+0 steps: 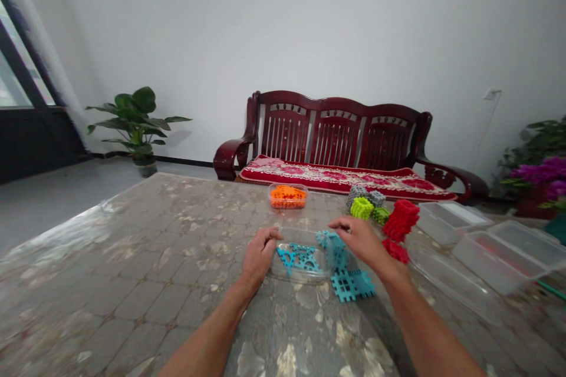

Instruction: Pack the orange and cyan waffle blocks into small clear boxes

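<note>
My left hand point(259, 253) grips the left rim of a clear plastic box point(305, 274) that holds several flat blue interlocking pieces point(297, 257). My right hand point(360, 238) hovers over the box's right side, fingers curled down around a stack of blue pieces point(332, 244). One blue square piece point(352, 285) lies on the table just in front of the box, under my right wrist.
A clear tub of orange pieces point(288, 195) stands farther back. Green, grey and red block clusters point(400, 221) sit right of my right hand. Empty clear boxes and lids point(499, 250) line the right side. The patterned table point(145, 259) stretches left; a wooden bench point(336, 141) stands behind.
</note>
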A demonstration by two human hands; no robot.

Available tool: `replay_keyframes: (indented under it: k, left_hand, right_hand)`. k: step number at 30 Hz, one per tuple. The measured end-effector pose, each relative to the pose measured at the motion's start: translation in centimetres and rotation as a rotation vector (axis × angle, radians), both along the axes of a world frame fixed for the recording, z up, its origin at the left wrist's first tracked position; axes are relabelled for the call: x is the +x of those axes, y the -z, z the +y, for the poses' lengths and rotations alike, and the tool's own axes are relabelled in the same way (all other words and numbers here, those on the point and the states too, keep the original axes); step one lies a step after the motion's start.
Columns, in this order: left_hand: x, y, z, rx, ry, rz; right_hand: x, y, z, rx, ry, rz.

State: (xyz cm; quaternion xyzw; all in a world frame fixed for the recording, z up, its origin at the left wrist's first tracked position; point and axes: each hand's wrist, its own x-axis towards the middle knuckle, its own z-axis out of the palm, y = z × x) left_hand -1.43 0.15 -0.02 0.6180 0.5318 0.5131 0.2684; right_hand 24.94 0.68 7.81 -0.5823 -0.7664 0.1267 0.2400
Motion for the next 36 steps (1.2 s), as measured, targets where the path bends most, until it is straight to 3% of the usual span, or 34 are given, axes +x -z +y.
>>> replay_keyframes:
  k: [5, 14, 22, 29, 33, 36]
  left_hand:
    - [-0.4, 0.0, 0.1, -0.008, -0.006, -0.009]
    - [-1.2, -0.2, -0.1, -0.043, -0.069, -0.042]
    - [-1.1, -0.1, 0.0, -0.100, -0.059, -0.065]
    - [-1.0, -0.1, 0.2, -0.102, -0.067, -0.064]
    - [-0.9, -0.1, 0.2, -0.106, -0.038, -0.090]
    - [-0.6, -0.3, 0.0, -0.108, -0.012, -0.113]
  right_hand:
    - [2.8, 0.6, -0.7, -0.058, 0.158, -0.054]
    - [1.9, 0.3, -1.6, -0.200, 0.007, -0.275]
    - [0.1, 0.4, -2.2, -0.191, 0.039, -0.346]
    - [1.8, 0.8, -1.2, -0.205, 0.051, -0.086]
    - [2.9, 0.1, -0.8, -0.088, 0.074, 0.197]
    - [1.9, -0.3, -0.9, -0.016, 0.066, 0.413]
